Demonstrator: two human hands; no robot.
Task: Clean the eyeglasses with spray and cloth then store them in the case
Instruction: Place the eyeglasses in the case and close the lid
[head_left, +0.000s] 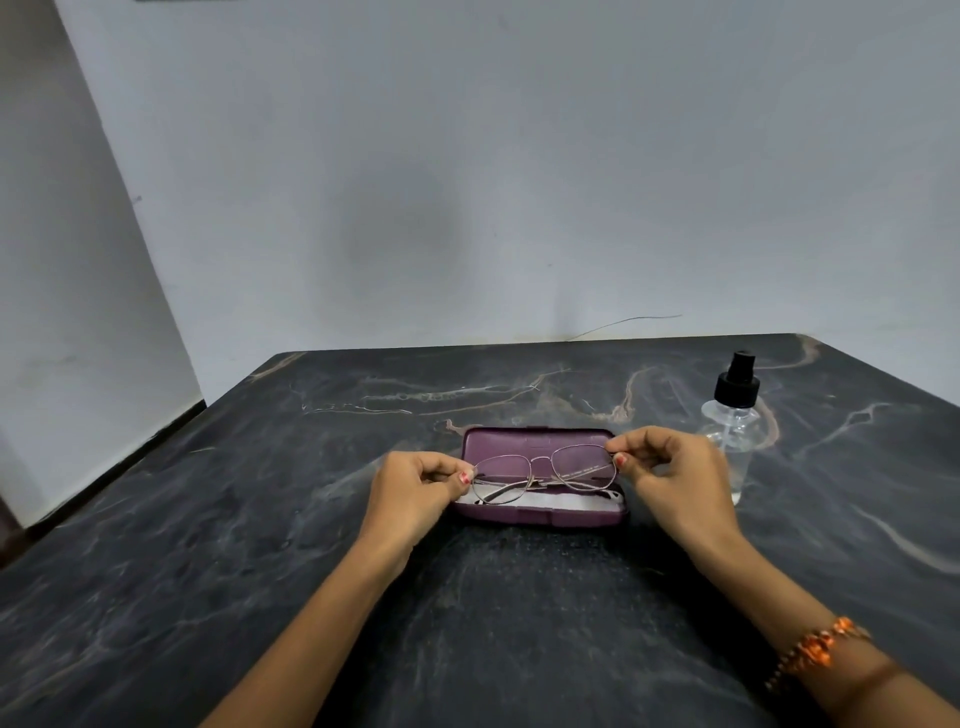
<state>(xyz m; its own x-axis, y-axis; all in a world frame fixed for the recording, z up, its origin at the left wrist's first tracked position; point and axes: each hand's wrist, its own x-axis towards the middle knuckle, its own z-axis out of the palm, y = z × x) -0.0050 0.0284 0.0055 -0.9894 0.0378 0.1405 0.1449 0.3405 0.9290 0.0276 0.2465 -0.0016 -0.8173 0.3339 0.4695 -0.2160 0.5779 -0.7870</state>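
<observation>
Thin metal-framed eyeglasses (543, 472) with folded arms hang just above the open purple case (540, 514) at the table's middle. My left hand (415, 493) pinches the frame's left end. At the frame's right end, my right hand (675, 478) pinches it too. A white cloth (561, 501) lies inside the case bottom, under the glasses. The case lid (519, 441) stands open behind them. A clear spray bottle (732, 426) with a black nozzle stands upright just right of the case, partly hidden by my right hand.
The dark marbled table (260, 519) runs back to a pale wall (467, 182). Its left edge drops off near the corner of the wall. An orange beaded bracelet (815, 649) sits on my right wrist.
</observation>
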